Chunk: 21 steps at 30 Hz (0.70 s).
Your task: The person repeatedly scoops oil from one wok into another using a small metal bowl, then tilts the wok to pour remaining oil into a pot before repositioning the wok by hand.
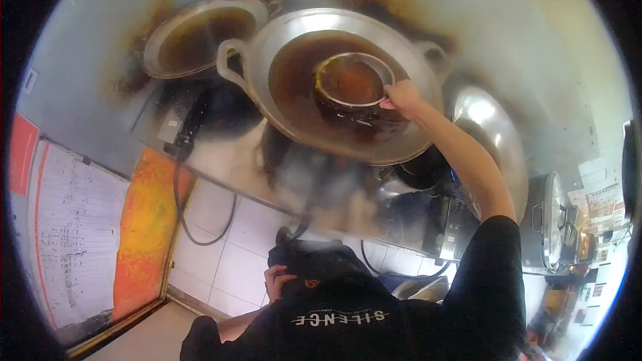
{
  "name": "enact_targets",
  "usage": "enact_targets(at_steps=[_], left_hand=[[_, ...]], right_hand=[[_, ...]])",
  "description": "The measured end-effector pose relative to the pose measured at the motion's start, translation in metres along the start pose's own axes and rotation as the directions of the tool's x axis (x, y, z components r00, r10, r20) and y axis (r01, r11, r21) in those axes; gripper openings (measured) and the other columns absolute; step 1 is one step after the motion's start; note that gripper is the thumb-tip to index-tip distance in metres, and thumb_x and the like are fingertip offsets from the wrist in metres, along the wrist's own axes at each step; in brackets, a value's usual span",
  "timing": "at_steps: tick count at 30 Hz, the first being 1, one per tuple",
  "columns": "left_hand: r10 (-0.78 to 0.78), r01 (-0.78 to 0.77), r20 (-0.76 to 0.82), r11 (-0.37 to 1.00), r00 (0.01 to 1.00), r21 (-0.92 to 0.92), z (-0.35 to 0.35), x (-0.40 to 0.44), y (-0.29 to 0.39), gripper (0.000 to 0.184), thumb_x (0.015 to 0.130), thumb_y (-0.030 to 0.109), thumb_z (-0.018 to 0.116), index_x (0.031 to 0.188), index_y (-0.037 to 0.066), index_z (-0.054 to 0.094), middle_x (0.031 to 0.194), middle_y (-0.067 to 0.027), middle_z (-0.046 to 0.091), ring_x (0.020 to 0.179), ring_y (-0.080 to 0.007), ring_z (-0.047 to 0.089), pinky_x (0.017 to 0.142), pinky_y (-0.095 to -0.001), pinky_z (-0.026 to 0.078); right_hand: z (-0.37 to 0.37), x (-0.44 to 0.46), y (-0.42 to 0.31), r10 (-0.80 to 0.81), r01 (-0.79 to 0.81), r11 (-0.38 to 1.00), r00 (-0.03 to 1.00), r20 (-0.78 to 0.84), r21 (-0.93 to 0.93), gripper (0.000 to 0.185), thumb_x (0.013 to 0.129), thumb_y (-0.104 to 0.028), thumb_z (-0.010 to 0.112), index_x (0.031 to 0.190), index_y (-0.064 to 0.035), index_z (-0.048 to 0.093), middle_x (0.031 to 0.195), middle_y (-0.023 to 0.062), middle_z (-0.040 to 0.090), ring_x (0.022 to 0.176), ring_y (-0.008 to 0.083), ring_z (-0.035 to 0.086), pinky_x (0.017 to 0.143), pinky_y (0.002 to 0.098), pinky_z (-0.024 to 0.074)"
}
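Over the big wok (321, 20) in the head view, my right hand (403, 98) is clamping its fingers together on the right edge of a round metal-rimmed vessel (374, 63). That vessel is sitting in the dark brown liquid (287, 73) inside the wok, right of its middle, and its inside is showing reddish brown, with a yellowish smear along the left rim. My bare forearm (468, 154) is slanting across the wok's right side, coming out of the sleeve of my black shirt (414, 324), on which white lettering is appearing upside down. Low in the view, my left hand (275, 284) is touching a dark shape (314, 257) before my shirt; some of its fingers are hiding, so I am not able to tell whether it is gripping anything. Behind and to the left, a smaller wok (152, 50) is also holding brown liquid, while a shiny metal pan (485, 113) is standing just beside the big wok on the right. Beyond that pan, a tall metal pot (552, 220) is standing. Brown stains are marking the wall around the woks. Down on the left, a black hose (178, 194) is curving over white tiles (241, 254), and a lined sheet (77, 227) is lying next to an orange panel (147, 227).
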State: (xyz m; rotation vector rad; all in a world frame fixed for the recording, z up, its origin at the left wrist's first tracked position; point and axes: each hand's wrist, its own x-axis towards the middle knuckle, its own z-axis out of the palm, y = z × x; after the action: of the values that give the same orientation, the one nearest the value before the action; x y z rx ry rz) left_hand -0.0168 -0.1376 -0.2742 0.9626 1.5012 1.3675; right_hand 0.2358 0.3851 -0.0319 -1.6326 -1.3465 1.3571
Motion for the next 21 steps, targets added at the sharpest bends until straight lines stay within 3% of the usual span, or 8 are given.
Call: enact_targets(at_steps=[1, 3, 4, 7, 9, 16, 19, 21], left_hand=[[-0.097, 0.098, 0.014, 0.992, 0.995, -0.076, -0.001, 0.001, 0.001, 0.027, 0.067, 0.023, 0.074, 0.088, 0.009, 0.064, 0.111, -0.0120, 0.047, 0.103, -0.0282, 0.048, 0.087, -0.0371, 0.040], [0.294, -0.290, 0.006, 0.941, 0.956, 0.174, 0.006, 0.009, 0.031, 0.027, 0.067, 0.023, 0.073, 0.089, 0.010, 0.063, 0.110, -0.0129, 0.047, 0.104, -0.0293, 0.047, 0.087, -0.0385, 0.040], [0.301, -0.298, 0.010, 0.938, 0.954, 0.180, 0.006, 0.009, 0.030, 0.027, 0.067, 0.023, 0.073, 0.089, 0.010, 0.063, 0.110, -0.0129, 0.047, 0.104, -0.0293, 0.047, 0.087, -0.0385, 0.040], [-0.032, 0.032, -0.008, 0.998, 0.999, -0.047, 0.006, 0.004, 0.023, 0.026, 0.066, 0.020, 0.074, 0.088, 0.010, 0.063, 0.110, -0.0133, 0.048, 0.104, -0.0297, 0.047, 0.088, -0.0385, 0.040], [0.102, -0.102, -0.031, 0.995, 0.994, 0.011, 0.008, 0.002, 0.015, 0.026, 0.066, 0.018, 0.074, 0.088, 0.010, 0.063, 0.109, -0.0134, 0.048, 0.103, -0.0296, 0.048, 0.087, -0.0380, 0.040], [0.209, -0.210, 0.026, 0.970, 0.978, 0.118, 0.002, 0.001, -0.025, 0.028, 0.063, 0.011, 0.077, 0.087, 0.010, 0.062, 0.110, -0.0129, 0.048, 0.102, -0.0275, 0.049, 0.083, -0.0357, 0.042], [0.234, -0.230, -0.020, 0.966, 0.972, 0.117, -0.001, 0.009, -0.072, 0.022, 0.078, 0.008, 0.066, 0.091, -0.003, 0.052, 0.093, -0.0172, 0.056, 0.060, -0.0237, 0.060, 0.053, -0.0313, 0.050], [0.392, -0.387, -0.053, 0.918, 0.918, 0.090, 0.005, 0.012, -0.058, 0.025, 0.080, 0.015, 0.066, 0.090, -0.003, 0.053, 0.076, -0.0156, 0.059, 0.055, -0.0223, 0.059, 0.051, -0.0304, 0.050]], right_hand=[[0.002, -0.001, 0.002, -0.004, 0.004, 1.000, 1.000, -0.004, 0.006, 0.023, 0.086, -0.006, 0.051, 0.075, 0.0141, 0.053, 0.069, 0.0182, 0.058, 0.056, 0.0236, 0.063, 0.049, 0.0298, 0.0563], [0.008, -0.001, 0.006, -0.066, 0.067, 0.993, 0.998, -0.017, 0.099, 0.023, 0.084, -0.003, 0.051, 0.072, 0.0170, 0.052, 0.072, 0.0246, 0.060, 0.060, 0.0302, 0.066, 0.052, 0.0328, 0.0577], [0.012, -0.004, 0.003, -0.070, 0.072, 0.992, 0.997, -0.019, 0.108, 0.023, 0.084, -0.003, 0.051, 0.072, 0.0170, 0.052, 0.072, 0.0246, 0.060, 0.060, 0.0302, 0.066, 0.052, 0.0328, 0.0577], [0.015, -0.014, -0.009, -0.053, 0.064, 0.987, 0.995, -0.081, 0.144, 0.023, 0.084, -0.002, 0.051, 0.075, 0.0188, 0.052, 0.074, 0.0262, 0.060, 0.061, 0.0295, 0.066, 0.053, 0.0328, 0.0581], [0.012, -0.020, -0.014, -0.032, 0.037, 0.989, 0.999, -0.036, 0.141, 0.020, 0.087, -0.006, 0.051, 0.080, 0.0127, 0.052, 0.071, 0.0162, 0.058, 0.055, 0.0215, 0.062, 0.050, 0.0274, 0.0553], [-0.027, -0.030, -0.030, -0.033, 0.073, 0.957, 0.989, -0.147, 0.282, 0.018, 0.085, -0.004, 0.052, 0.085, 0.0139, 0.051, 0.075, 0.0173, 0.058, 0.057, 0.0225, 0.062, 0.048, 0.0274, 0.0546], [-0.062, -0.036, -0.034, -0.043, 0.097, 0.960, 0.978, -0.204, 0.264, 0.024, 0.085, -0.003, 0.051, 0.082, 0.0208, 0.051, 0.074, 0.0242, 0.062, 0.058, 0.0277, 0.065, 0.050, 0.0306, 0.0565], [-0.087, -0.050, -0.039, -0.078, 0.167, 0.932, 0.959, -0.273, 0.321, 0.023, 0.085, -0.003, 0.051, 0.082, 0.0193, 0.051, 0.072, 0.0226, 0.062, 0.056, 0.0264, 0.065, 0.047, 0.0307, 0.0545]])
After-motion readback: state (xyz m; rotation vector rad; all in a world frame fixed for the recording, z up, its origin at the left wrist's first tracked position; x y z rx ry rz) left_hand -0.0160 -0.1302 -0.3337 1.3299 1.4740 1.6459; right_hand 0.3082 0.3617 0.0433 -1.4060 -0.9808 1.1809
